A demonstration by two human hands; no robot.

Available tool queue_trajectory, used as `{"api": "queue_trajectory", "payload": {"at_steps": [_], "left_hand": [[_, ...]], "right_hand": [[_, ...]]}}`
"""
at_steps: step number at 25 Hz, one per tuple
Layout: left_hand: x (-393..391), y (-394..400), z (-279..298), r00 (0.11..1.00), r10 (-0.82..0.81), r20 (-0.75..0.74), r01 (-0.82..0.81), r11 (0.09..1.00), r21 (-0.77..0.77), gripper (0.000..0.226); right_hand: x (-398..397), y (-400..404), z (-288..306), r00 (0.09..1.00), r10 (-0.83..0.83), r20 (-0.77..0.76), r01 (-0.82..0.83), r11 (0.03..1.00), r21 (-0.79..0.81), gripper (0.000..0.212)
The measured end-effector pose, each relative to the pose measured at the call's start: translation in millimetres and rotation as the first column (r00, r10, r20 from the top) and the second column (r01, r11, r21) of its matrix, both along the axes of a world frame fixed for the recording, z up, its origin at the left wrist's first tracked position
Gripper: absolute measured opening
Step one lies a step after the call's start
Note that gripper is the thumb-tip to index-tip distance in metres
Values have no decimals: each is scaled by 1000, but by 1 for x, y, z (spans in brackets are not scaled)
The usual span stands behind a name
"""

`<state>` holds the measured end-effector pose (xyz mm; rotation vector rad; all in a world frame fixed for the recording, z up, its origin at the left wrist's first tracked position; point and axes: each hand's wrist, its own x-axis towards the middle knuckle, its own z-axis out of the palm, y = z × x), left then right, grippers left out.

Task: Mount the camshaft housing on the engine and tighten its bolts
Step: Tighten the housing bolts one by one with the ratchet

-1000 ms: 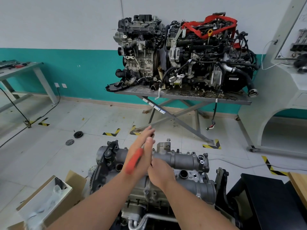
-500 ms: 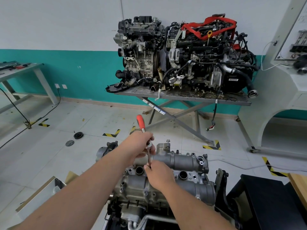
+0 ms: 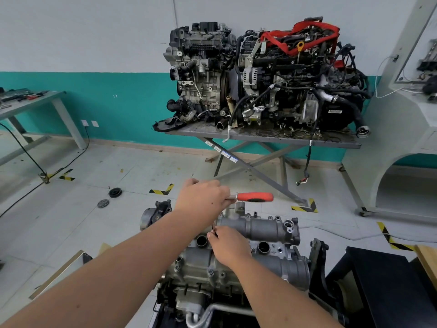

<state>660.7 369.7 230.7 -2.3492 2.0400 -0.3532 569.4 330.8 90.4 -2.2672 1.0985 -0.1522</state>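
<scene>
The grey camshaft housing (image 3: 267,228) lies on top of the engine (image 3: 208,287) at the bottom centre. My left hand (image 3: 203,200) grips the head end of a ratchet wrench, whose red handle (image 3: 255,197) points right, level above the housing. A thin extension shaft (image 3: 214,229) runs down from the ratchet to the middle of the housing. My right hand (image 3: 228,247) pinches the lower end of that shaft; the socket and the bolt under it are hidden by the hand. Several bolt heads show along the housing's edges.
A grey scissor-leg table (image 3: 331,142) against the back wall carries two other engines (image 3: 264,74). A workbench (image 3: 35,102) with tools stands at the far left. Two round parts (image 3: 115,192) lie on the tiled floor. An open cardboard box (image 3: 71,268) sits left of the engine, a black stand (image 3: 387,285) right.
The ratchet's red handle has swung from pointing down-left, through upright, to pointing right. My left hand turned with it; my right hand has stayed on the extension shaft.
</scene>
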Motion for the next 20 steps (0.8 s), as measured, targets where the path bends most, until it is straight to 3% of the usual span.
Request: {"api": "queue_trajectory", "payload": {"at_steps": [3,5,11,13,14,15,17,20], "left_hand": [[8,11,-23,978,-166,123,200,910,-363,29],[9,14,-33,972,-190,138,234,825,-514,32],[-1,20,-46,991,-128,-39,77,781,-619,33],[-4,24,-51,966,-172,-192,20,793,-609,44],[-5,26,-52,904,-235,-356,-25,805,-593,51],[-7,26,-52,772,-304,-558,-86,821,-565,52],[-12,24,-52,374,-349,-859,-260,850,-459,36],[-17,16,-46,-147,-274,-951,-476,862,-174,27]], "right_hand": [[1,1,1,1000,-9,-5,9,1000,-1,28],[1,1,1,1000,-20,-6,20,1000,0,26],[0,1,4,1000,-16,22,16,1000,27,23],[0,0,4,1000,7,31,-7,1000,-7,18],[0,0,4,1000,5,20,-5,1000,-18,20],[0,-1,5,1000,-11,11,11,1000,-13,22],[0,-1,3,999,-45,2,45,999,6,30],[2,-1,1,998,-67,-14,68,998,4,32]]}}
